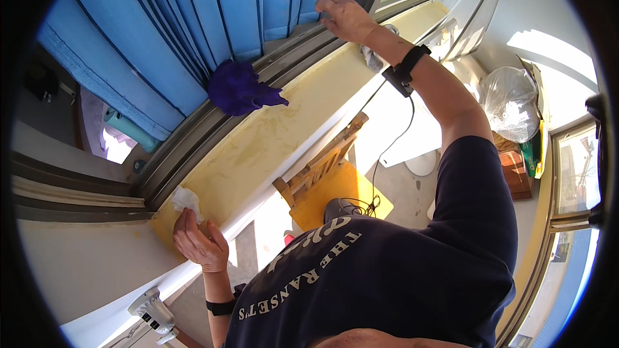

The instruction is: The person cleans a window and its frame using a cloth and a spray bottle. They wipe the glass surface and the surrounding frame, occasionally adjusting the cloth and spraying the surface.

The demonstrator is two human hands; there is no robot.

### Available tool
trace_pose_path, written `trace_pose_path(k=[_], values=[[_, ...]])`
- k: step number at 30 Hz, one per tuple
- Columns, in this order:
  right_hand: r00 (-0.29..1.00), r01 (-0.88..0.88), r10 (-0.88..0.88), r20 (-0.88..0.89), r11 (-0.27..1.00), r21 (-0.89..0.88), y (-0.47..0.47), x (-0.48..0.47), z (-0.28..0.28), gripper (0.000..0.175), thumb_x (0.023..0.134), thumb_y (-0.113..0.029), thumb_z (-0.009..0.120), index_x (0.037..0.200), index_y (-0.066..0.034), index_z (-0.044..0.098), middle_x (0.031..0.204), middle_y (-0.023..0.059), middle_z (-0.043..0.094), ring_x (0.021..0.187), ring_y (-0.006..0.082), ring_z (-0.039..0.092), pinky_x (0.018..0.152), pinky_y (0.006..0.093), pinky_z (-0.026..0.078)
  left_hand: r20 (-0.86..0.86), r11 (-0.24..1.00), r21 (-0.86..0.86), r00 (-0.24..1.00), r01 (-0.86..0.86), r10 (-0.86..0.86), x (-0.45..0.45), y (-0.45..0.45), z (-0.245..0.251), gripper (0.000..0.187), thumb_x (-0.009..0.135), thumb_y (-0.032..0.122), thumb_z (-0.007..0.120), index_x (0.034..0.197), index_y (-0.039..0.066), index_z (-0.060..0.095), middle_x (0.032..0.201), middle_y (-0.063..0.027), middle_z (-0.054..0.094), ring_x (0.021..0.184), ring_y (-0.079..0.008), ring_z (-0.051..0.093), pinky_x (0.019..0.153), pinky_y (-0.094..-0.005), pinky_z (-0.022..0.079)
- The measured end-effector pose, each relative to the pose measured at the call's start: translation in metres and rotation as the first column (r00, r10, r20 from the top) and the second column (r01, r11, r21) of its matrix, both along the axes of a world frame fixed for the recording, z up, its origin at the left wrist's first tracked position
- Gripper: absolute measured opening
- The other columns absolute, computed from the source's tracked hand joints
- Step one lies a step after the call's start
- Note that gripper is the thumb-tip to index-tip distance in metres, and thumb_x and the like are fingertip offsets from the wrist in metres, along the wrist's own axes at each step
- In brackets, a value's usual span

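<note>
My left hand point(200, 246) is at the near left end of the yellow window sill point(237, 154), thumb apart from the fingers. Its fingertips meet the edge of a crumpled white tissue point(185, 200); no firm grip shows. My right hand point(344, 18) reaches over the window track point(285, 60) by the hem of the blue curtain point(193, 24), fingers bent, thumb and forefinger apart, with nothing plainly held. A purple cloth point(242, 88) lies bunched over the track and sill between my hands. A grey cloth point(372, 57) on the sill is partly hidden behind my right forearm.
A wooden chair point(338, 183) with a yellow seat stands below the sill, with a coiled black cable point(370, 207) near me. The cable runs up to the device on my right wrist. A white appliance point(152, 310) is at lower left; a plastic-wrapped fan point(510, 106) is at right.
</note>
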State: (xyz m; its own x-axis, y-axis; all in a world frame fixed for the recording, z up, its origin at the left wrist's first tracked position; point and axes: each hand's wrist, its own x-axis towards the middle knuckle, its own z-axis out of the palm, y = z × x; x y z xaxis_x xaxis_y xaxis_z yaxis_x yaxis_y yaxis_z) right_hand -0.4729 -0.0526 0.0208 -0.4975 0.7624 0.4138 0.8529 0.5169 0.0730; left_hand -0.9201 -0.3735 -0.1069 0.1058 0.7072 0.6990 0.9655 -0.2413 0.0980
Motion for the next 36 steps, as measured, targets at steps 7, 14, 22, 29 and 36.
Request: trace_pose_path(k=[7,14,22,29,36], values=[[0.881,-0.417,0.391,-0.266,0.908,-0.043,-0.086,-0.195,-0.04,0.033,0.081,-0.014,0.073,0.11,-0.0159,0.058,0.106,0.0128,0.058,0.098,0.0361,0.059,0.086,0.0434,0.051,0.001,1.0,-0.015,1.0,-0.017,0.017,-0.005,-0.006,0.001,0.036,0.097,0.024,0.056,0.123,-0.002,0.057,0.117,-0.0168,0.063,0.105,-0.0336,0.061,0.093,-0.0445,0.044],[0.778,-0.505,0.411,-0.476,0.859,-0.084,-0.051,-0.161,-0.036,0.033,0.071,0.006,0.062,0.099,-0.0121,0.059,0.096,0.0086,0.057,0.093,0.03,0.059,0.076,0.041,0.051,0.035,1.0,-0.005,0.999,0.012,-0.012,0.002,0.002,0.001,0.037,0.098,0.025,0.055,0.122,-0.002,0.058,0.116,-0.0183,0.063,0.104,-0.0356,0.06,0.092,-0.045,0.044],[0.957,0.046,-0.005,-0.289,0.99,0.134,0.002,0.016,0.005,0.032,0.069,0.004,0.063,0.097,-0.011,0.062,0.101,0.0096,0.062,0.103,0.0322,0.059,0.089,0.0428,0.048,0.013,0.999,-0.036,0.999,-0.029,0.029,0.001,-0.003,0.0,0.035,0.098,0.022,0.053,0.124,-0.001,0.057,0.116,-0.0189,0.062,0.103,-0.037,0.059,0.089,-0.0443,0.046],[0.871,0.382,-0.424,-0.249,0.902,-0.2,0.051,0.043,-0.056,0.026,0.077,-0.006,0.063,0.103,-0.0109,0.063,0.109,0.017,0.062,0.114,0.0348,0.056,0.1,0.041,0.047,-0.007,0.998,-0.052,1.0,-0.023,0.023,-0.002,-0.004,0.003,0.034,0.098,0.021,0.053,0.122,-0.003,0.057,0.115,-0.0195,0.063,0.1,-0.0373,0.061,0.087,-0.0453,0.047],[0.856,0.407,-0.423,-0.296,0.906,-0.118,0.04,0.04,-0.077,0.027,0.075,-0.009,0.067,0.1,-0.0124,0.057,0.101,0.0149,0.061,0.1,0.0377,0.059,0.09,0.0437,0.05,0.03,0.999,-0.045,0.999,0.021,-0.019,-0.003,-0.004,0.002,0.035,0.097,0.021,0.055,0.121,-0.003,0.058,0.114,-0.0175,0.065,0.098,-0.0354,0.063,0.086,-0.0453,0.048]])
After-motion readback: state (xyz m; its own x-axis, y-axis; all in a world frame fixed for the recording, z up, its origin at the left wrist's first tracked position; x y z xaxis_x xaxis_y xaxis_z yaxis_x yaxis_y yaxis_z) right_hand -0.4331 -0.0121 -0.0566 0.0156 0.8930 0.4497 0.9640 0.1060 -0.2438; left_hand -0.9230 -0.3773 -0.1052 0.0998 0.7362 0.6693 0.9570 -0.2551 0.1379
